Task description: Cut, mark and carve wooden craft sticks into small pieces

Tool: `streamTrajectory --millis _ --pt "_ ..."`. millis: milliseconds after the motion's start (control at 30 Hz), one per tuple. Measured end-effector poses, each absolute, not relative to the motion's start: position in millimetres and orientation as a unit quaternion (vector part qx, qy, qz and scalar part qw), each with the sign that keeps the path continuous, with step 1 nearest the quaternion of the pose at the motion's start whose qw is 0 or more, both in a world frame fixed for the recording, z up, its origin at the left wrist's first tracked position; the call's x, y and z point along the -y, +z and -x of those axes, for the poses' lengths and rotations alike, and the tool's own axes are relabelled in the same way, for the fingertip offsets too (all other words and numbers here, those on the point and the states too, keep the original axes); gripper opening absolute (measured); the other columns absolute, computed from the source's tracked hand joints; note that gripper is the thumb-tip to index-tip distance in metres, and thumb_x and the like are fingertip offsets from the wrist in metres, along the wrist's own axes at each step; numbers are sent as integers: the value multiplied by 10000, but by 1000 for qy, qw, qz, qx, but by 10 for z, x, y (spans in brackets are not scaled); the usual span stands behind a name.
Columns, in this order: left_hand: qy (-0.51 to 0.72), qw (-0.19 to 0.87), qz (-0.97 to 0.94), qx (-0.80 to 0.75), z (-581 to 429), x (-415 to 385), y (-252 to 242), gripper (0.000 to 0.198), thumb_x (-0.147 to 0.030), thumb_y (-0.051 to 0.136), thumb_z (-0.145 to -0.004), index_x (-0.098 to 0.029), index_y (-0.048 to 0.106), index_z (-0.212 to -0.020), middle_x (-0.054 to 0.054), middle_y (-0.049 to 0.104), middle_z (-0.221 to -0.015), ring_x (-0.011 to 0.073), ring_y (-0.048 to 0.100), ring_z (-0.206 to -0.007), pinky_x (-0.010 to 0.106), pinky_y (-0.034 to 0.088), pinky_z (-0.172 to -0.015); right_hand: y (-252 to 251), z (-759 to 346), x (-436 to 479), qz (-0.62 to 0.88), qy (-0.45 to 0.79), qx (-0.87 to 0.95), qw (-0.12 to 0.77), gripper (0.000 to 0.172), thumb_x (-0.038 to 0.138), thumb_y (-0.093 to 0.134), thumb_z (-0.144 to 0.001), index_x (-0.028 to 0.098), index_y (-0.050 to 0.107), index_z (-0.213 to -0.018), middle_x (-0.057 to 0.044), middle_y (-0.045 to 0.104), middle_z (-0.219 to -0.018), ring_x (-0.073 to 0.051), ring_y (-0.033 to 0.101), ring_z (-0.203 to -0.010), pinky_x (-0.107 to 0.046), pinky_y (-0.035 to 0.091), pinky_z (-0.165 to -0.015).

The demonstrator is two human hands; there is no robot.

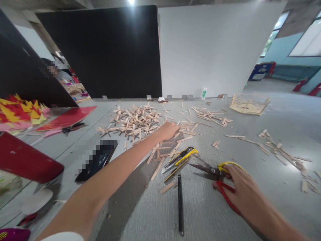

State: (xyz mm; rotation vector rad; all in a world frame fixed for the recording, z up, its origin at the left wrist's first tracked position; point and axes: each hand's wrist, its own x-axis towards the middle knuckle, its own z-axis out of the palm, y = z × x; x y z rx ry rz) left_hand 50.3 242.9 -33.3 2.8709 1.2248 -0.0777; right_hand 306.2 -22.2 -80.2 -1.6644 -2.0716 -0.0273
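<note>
Dark, tapering blades mark the yellow-and-red-handled metal scissors [213, 170] at near right; they are parted, pointing left. The right hand [237, 187] has its grip wrapped around the smooth looped handles. Farther left, the left hand [168, 130] reaches over flat, pale wooden sticks [188, 133]; whether its grip holds one, I cannot tell. Beside it, at far left, spreads a tangled, spiky wooden heap [137, 117]. Between scissors and left forearm, a yellow-and-black utility cutter [182, 157] and a slim black pen [180, 204] lie on the grey surface [205, 214]
</note>
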Motion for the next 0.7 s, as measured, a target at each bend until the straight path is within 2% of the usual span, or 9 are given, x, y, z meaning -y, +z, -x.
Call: streamTrajectory --millis 400,700 --pt "41 20 -870 -491 144 -2423 -260 366 -354 676 -1029 -178 629 -1346 116 648 -1353 270 684 -1133 480 601 -949 -842 -3067 200 602 -29 757 250 263 425 655 -952 222 552 -1085 -120 715 -985 -320 709 -878 -467 560 -793" --pt "65 142 -905 -396 -744 -2303 -208 353 -351 675 -1029 -188 635 -1340 114 648 -1356 267 683 -1137 472 600 -952 -776 -3028 193 620 -2 736 272 289 499 635 -947 221 608 -1019 -121 735 -946 -316 712 -838 -455 558 -768"
